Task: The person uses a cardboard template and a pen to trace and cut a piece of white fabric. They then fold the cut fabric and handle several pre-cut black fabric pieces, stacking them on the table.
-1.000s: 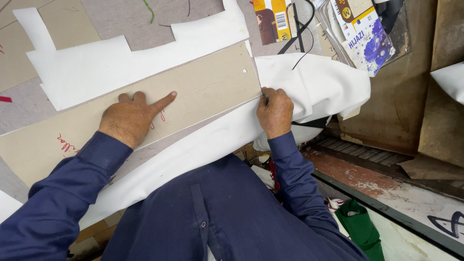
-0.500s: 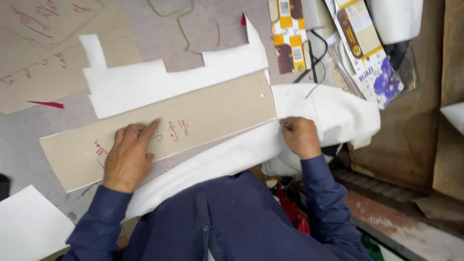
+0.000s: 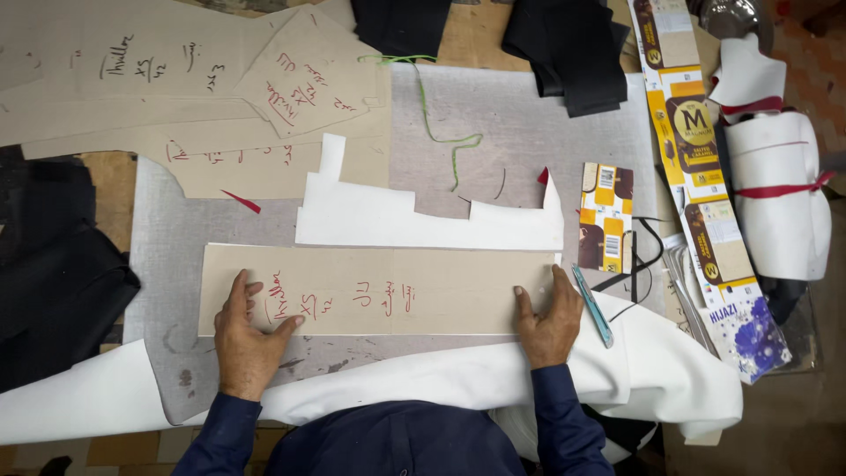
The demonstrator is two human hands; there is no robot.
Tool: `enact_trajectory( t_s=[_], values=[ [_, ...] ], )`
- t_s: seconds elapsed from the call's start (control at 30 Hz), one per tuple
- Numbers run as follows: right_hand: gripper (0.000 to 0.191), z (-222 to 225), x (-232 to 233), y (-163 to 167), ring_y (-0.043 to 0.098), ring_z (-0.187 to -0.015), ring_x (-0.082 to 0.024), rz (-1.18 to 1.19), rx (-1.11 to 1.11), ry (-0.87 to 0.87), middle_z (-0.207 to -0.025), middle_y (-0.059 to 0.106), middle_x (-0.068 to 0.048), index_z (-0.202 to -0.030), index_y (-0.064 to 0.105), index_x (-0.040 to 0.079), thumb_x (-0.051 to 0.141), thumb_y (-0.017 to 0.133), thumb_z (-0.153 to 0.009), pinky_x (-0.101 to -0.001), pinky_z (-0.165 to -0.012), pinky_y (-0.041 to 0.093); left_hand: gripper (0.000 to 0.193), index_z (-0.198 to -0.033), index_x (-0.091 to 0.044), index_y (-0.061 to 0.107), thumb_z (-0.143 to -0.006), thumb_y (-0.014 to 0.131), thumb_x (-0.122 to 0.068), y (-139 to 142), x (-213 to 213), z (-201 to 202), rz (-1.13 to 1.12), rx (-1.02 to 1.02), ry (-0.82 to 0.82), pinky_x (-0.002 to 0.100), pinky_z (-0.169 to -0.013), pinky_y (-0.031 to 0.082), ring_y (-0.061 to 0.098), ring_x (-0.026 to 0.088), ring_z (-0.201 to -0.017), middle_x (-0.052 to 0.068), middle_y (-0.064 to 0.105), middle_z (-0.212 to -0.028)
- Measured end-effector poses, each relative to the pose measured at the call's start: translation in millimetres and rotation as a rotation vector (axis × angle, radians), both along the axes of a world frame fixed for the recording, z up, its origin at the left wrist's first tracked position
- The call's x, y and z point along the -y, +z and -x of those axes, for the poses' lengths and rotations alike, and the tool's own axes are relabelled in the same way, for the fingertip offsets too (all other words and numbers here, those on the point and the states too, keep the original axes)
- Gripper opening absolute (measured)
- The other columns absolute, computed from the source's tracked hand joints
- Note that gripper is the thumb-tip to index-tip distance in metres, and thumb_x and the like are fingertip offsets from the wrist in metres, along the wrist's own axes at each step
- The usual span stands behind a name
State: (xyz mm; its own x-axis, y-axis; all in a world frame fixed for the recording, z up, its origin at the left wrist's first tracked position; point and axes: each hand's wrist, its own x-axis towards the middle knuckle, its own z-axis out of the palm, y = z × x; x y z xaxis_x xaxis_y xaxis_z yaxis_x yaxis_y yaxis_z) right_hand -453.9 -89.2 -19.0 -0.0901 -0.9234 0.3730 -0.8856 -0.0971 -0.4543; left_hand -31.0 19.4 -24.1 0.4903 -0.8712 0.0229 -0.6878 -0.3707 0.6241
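**Both hands flat on the card strip**

The card strip [image 3: 388, 289] lies lengthwise across the grey mat [image 3: 520, 141], just below the white sheet [image 3: 397, 220]. The left hand [image 3: 247, 339] presses its left end, fingers spread and clamped on nothing. The right hand [image 3: 548, 322] lies open on the right end, beside a teal pen [image 3: 592, 305]. White cloth [image 3: 441, 379] runs under both wrists.

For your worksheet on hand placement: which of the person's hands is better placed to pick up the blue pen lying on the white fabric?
Right, probably. The right hand rests on the cardboard strip's end, with the blue pen just beside it. The left hand presses the strip's far end.
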Motion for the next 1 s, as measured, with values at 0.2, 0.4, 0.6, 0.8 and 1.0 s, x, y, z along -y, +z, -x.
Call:
enact_trajectory(
  t_s=[0.2, 0.4, 0.6, 0.8, 1.0],
  values=[
    [0.053, 4, -7, -4, 0.061, -0.126, -0.030, -0.043, 0.240, 0.011, -0.125, 0.069, -0.014, -0.135, 0.064, 0.006, 0.017, 0.080, -0.086, -0.0416, -0.106, 0.053, 0.126, -0.154, -0.017, 0.033, -0.051, 0.100, -0.047, 39, 20, -19, -0.352, 0.159, -0.088, 0.065, -0.110, 0.017, 0.014, 0.046, -0.148, 0.024, 0.020, -0.161],
    [0.050, 2, -11, -8, 0.057, -0.130, -0.035, 0.035, 0.222, 0.030, -0.136, 0.059, -0.021, -0.134, 0.064, 0.004, 0.016, 0.079, -0.088, -0.0439, -0.105, 0.051, 0.149, -0.161, -0.030, 0.023, -0.040, 0.107, -0.053, 78, 70, -28, -0.596, 0.282, -0.607, 0.064, -0.117, 0.003, 0.001, 0.039, -0.153, 0.011, 0.011, -0.168],
    [0.036, 9, -9, -11, 0.061, -0.130, -0.031, 0.022, 0.327, -0.004, -0.134, 0.066, -0.017, -0.125, 0.071, 0.005, 0.014, 0.074, -0.090, -0.0439, -0.110, 0.049, 0.127, -0.152, -0.031, 0.038, -0.042, 0.101, -0.046, 80, 90, -31, -0.584, 0.236, -0.683, 0.045, -0.127, 0.024, 0.033, 0.024, -0.144, 0.003, 0.046, -0.142],
    [0.031, 10, -10, -15, 0.063, -0.127, -0.030, 0.042, 0.350, -0.012, -0.128, 0.069, -0.015, -0.121, 0.074, 0.005, 0.017, 0.074, -0.093, -0.0435, -0.112, 0.048, 0.126, -0.147, -0.027, 0.042, -0.039, 0.106, -0.043, 77, 106, -32, -0.528, 0.272, -0.703, 0.045, -0.121, 0.022, 0.029, 0.027, -0.145, 0.005, 0.040, -0.147],
    [0.033, 12, -12, -17, 0.065, -0.121, -0.027, 0.064, 0.455, -0.022, -0.130, 0.067, -0.015, -0.125, 0.071, 0.005, 0.013, 0.073, -0.093, -0.0390, -0.105, 0.053, 0.123, -0.148, -0.027, 0.039, -0.044, 0.104, -0.043, 78, 114, -22, -0.607, 0.267, -0.744, 0.050, -0.123, 0.021, 0.023, 0.027, -0.149, 0.005, 0.034, -0.150]
  ],
)
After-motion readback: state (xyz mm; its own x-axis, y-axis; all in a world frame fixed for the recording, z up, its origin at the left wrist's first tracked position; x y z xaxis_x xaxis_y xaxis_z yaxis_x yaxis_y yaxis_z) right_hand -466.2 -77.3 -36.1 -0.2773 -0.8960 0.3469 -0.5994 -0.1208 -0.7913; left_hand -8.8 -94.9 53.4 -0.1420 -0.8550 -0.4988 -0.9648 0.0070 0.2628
